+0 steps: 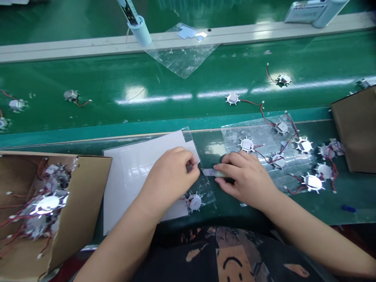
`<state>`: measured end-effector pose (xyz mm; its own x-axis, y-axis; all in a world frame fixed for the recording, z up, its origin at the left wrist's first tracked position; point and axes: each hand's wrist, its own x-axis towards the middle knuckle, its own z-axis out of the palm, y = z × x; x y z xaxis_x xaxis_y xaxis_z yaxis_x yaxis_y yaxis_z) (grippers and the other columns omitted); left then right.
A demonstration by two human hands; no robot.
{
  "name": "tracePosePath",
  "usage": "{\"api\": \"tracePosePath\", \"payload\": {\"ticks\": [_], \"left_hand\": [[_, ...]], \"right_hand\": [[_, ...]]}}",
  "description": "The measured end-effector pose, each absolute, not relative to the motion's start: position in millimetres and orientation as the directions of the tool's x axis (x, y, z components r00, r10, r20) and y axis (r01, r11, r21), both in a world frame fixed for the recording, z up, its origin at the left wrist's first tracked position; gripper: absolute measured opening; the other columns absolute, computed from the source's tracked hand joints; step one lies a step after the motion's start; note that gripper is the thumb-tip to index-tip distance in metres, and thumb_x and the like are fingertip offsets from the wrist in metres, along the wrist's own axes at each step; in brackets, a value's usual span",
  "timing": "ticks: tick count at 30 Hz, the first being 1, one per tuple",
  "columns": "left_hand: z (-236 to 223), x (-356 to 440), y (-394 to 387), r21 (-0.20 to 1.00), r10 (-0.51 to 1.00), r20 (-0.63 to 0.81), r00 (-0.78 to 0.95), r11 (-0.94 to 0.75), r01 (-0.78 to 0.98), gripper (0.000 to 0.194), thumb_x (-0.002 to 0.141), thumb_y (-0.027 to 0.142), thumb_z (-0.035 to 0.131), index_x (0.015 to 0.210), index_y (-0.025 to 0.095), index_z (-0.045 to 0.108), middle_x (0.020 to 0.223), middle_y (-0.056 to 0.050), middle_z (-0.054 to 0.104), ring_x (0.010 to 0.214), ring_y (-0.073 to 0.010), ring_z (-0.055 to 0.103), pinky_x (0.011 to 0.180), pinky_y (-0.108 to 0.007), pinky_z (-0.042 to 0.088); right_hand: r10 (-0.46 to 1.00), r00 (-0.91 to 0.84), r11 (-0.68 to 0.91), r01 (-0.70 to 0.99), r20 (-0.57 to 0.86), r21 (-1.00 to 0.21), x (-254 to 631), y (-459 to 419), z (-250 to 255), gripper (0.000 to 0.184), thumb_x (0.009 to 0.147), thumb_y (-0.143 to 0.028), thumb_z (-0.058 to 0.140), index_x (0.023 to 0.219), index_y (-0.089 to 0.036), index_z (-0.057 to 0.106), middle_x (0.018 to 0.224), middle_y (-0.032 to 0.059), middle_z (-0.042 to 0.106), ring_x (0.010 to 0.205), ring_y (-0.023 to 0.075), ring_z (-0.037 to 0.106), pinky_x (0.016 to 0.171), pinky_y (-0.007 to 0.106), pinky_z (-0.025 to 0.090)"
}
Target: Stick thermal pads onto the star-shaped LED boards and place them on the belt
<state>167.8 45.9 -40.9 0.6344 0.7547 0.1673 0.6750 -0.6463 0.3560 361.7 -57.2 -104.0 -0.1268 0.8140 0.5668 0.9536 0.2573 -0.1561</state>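
My left hand (172,176) is closed in a pinch above the right side of a white sheet (138,164); anything between its fingertips is too small to make out. My right hand (248,176) grips a thin flat blade-like piece (209,172), pale at the tip and greenish near the fingers, which points left toward the left fingertips. Just below the left hand, a round silver part (194,201) with prongs and wires lies on clear film. Beyond the right hand, similar parts, such as one pronged disc (246,145), rest on a clear plastic sheet (232,135).
An open cardboard box (82,207) at left holds several wired parts. Another cardboard box (357,129) stands at right. Wired parts, including a pronged disc (232,98), lie on the green surface (164,111) beyond. A blue cap-like piece (349,208) lies at right.
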Motion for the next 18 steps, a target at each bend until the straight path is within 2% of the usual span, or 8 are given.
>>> {"api": "tracePosePath", "payload": {"ticks": [3, 6, 9, 11, 13, 14, 16, 18], "left_hand": [[-33, 156, 50, 0.469, 0.774, 0.2, 0.601, -0.614, 0.635, 0.008, 0.078, 0.021, 0.057, 0.075, 0.021, 0.064, 0.084, 0.004, 0.061, 0.078, -0.0113, 0.054, 0.07, -0.028, 0.041], [-25, 146, 46, 0.515, 0.765, 0.275, 0.582, -0.628, 0.583, 0.008, 0.078, 0.02, 0.059, 0.074, 0.021, 0.065, 0.079, 0.005, 0.061, 0.074, -0.0096, 0.052, 0.066, -0.025, 0.04], [-19, 140, 33, 0.531, 0.731, 0.329, 0.598, -0.667, 0.523, 0.008, 0.08, 0.019, 0.059, 0.074, 0.021, 0.065, 0.079, 0.005, 0.061, 0.074, -0.0084, 0.052, 0.064, -0.022, 0.04], [-16, 139, 23, 0.527, 0.704, 0.356, 0.615, -0.695, 0.489, 0.009, 0.081, 0.018, 0.059, 0.076, 0.022, 0.065, 0.081, 0.006, 0.06, 0.077, -0.0075, 0.053, 0.064, -0.021, 0.04], [-14, 139, 13, 0.508, 0.68, 0.375, 0.63, -0.719, 0.473, 0.009, 0.082, 0.016, 0.059, 0.077, 0.022, 0.064, 0.082, 0.006, 0.06, 0.078, -0.0068, 0.053, 0.065, -0.02, 0.04], [-13, 139, 9, 0.493, 0.67, 0.38, 0.638, -0.73, 0.473, 0.009, 0.082, 0.016, 0.059, 0.077, 0.022, 0.064, 0.083, 0.006, 0.06, 0.079, -0.0067, 0.053, 0.066, -0.021, 0.04], [-13, 139, 2, 0.454, 0.652, 0.386, 0.652, -0.75, 0.481, 0.009, 0.082, 0.015, 0.06, 0.077, 0.021, 0.063, 0.083, 0.006, 0.059, 0.08, -0.0072, 0.053, 0.07, -0.022, 0.04], [-14, 140, -2, 0.421, 0.635, 0.392, 0.666, -0.767, 0.483, 0.009, 0.083, 0.014, 0.059, 0.077, 0.019, 0.062, 0.083, 0.005, 0.059, 0.081, -0.0084, 0.053, 0.073, -0.025, 0.039]], "right_hand": [[0.811, -0.096, 0.228, 0.96, 0.577, -0.16, 361, -58, -103, 0.026, 0.086, -0.036, 0.065, 0.11, -0.025, 0.069, 0.107, 0.0022, 0.061, 0.095, 0.0233, 0.053, 0.083, 0.041, 0.039], [0.742, -0.062, 0.247, 0.951, 0.667, -0.187, 354, -68, -94, 0.038, 0.084, -0.036, 0.067, 0.119, -0.022, 0.065, 0.12, 0.0068, 0.057, 0.108, 0.0269, 0.051, 0.094, 0.047, 0.039], [0.741, -0.064, 0.398, 0.843, 0.668, -0.361, 341, -89, -81, 0.048, 0.089, -0.035, 0.064, 0.133, -0.018, 0.057, 0.133, 0.0116, 0.047, 0.125, 0.0256, 0.045, 0.107, 0.046, 0.037], [0.842, -0.107, 0.469, 0.63, 0.529, -0.619, 332, -102, -77, 0.058, 0.097, -0.04, 0.053, 0.149, -0.017, 0.041, 0.146, 0.0125, 0.034, 0.135, 0.0202, 0.037, 0.113, 0.036, 0.036], [0.916, -0.156, 0.4, 0.32, 0.369, -0.859, 324, -108, -81, 0.064, 0.101, -0.051, 0.039, 0.157, -0.021, 0.028, 0.155, 0.0098, 0.024, 0.137, 0.0154, 0.037, 0.112, 0.029, 0.038], [0.936, -0.162, 0.336, 0.158, 0.312, -0.928, 320, -109, -85, 0.065, 0.101, -0.056, 0.035, 0.157, -0.024, 0.027, 0.157, 0.0078, 0.021, 0.136, 0.0148, 0.039, 0.11, 0.029, 0.04], [0.958, -0.157, 0.218, -0.141, 0.239, -0.966, 313, -106, -94, 0.07, 0.097, -0.065, 0.036, 0.156, -0.028, 0.03, 0.16, 0.0056, 0.017, 0.136, 0.0187, 0.039, 0.109, 0.034, 0.041], [0.972, -0.147, 0.122, -0.354, 0.184, -0.927, 307, -102, -100, 0.075, 0.092, -0.069, 0.041, 0.155, -0.028, 0.033, 0.162, 0.0046, 0.012, 0.142, 0.0245, 0.032, 0.113, 0.042, 0.036]]}}
